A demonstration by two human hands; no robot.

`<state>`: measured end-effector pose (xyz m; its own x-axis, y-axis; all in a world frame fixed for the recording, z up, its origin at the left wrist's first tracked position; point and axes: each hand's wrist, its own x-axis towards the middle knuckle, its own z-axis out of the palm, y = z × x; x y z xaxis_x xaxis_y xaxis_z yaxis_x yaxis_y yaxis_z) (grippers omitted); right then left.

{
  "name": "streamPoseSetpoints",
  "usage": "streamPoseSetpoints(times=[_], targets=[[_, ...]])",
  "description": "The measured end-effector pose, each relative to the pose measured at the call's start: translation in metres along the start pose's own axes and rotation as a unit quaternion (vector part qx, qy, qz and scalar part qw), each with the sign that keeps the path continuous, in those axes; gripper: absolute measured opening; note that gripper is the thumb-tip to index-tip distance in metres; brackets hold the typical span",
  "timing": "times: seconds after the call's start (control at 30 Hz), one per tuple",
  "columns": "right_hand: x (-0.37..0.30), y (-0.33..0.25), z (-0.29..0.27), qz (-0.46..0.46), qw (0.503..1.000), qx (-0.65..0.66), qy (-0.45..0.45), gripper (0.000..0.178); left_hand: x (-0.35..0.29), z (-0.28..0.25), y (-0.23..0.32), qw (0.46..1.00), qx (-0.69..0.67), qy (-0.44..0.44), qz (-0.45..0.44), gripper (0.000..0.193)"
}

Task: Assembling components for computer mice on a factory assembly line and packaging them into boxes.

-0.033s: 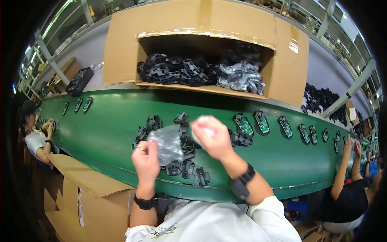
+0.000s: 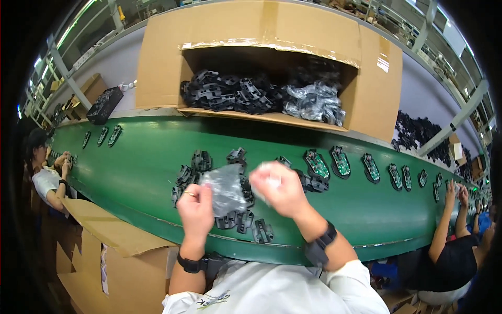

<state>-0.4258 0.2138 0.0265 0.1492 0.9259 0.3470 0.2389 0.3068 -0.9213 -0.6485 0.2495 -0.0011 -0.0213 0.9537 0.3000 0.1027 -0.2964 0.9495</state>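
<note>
As your left hand pinches a bag, your right hand curls, its hold unclear. A low swipe could scatter parts.

A tube light glares upper left; inside the cardboard box, shadow pools. Packing tape and the plastic bag glint at me. The right hand blurs, and the green conveyor belt bends toward black rims.

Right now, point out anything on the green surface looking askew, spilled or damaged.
The black plastic parts lie scattered at mixed angles around the clear bag in the left hand, unlike the rough row of circuit-board units. No damage stands out.
</note>
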Motion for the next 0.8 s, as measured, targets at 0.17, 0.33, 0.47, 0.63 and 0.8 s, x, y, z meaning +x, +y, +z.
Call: streamPoseSetpoints(times=[0.17,0.33,0.47,0.63,0.8], targets=[[-0.052,-0.025,-0.03,0.023,0.986,-0.154,-0.053,0.02,-0.026,0.056,0.024,0.94,-0.195,-0.268,-0.082,0.024],[-0.071,-0.016,-0.062,-0.011,0.994,-0.104,0.043,0.014,-0.023,0.074,0.018,0.859,-0.312,-0.369,-0.167,0.024],[-0.073,-0.012,-0.086,-0.017,0.962,-0.217,0.164,0.006,-0.016,0.07,0.028,0.875,-0.346,-0.33,-0.071,0.025],[-0.073,-0.043,-0.071,-0.004,0.969,-0.24,0.054,0.023,-0.02,0.078,0.031,0.939,-0.154,-0.306,-0.03,0.019],[-0.07,-0.015,-0.066,-0.009,0.986,-0.168,0.015,0.023,-0.025,0.077,0.02,0.904,-0.195,-0.371,-0.079,0.02]])
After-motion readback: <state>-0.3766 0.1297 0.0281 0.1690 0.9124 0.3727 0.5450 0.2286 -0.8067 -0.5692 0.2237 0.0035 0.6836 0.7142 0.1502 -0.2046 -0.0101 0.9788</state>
